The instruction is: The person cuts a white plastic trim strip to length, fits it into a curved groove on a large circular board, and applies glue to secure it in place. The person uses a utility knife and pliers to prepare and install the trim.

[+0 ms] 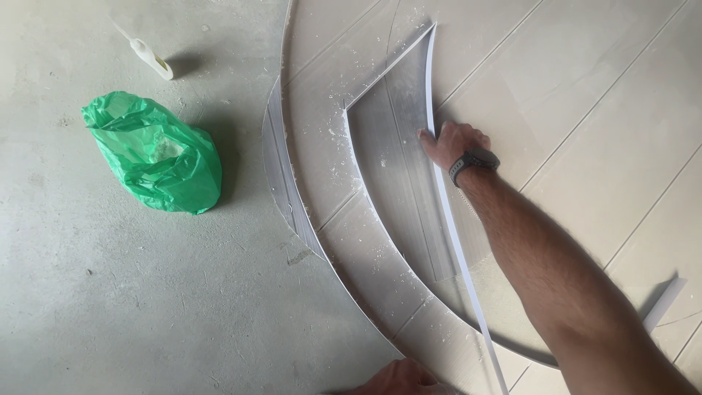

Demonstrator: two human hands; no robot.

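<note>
A large curved beige panel [556,95] lies on the concrete floor, with a crescent-shaped opening [398,183] cut into it. A thin white trim strip [468,285] runs along the opening's right edge. My right hand [450,146], with a dark watch on its wrist, has its fingers curled over the strip near the upper part of the opening. Only the top of my left hand [401,379] shows at the bottom edge of the view. It rests by the panel's lower rim, and its fingers are hidden.
A crumpled green plastic bag [157,153] sits on the floor [110,292] to the left of the panel. A small white tube with a nozzle [150,57] lies at the top left. White dust and crumbs are scattered over the panel. A loose white strip piece [664,303] lies at the right.
</note>
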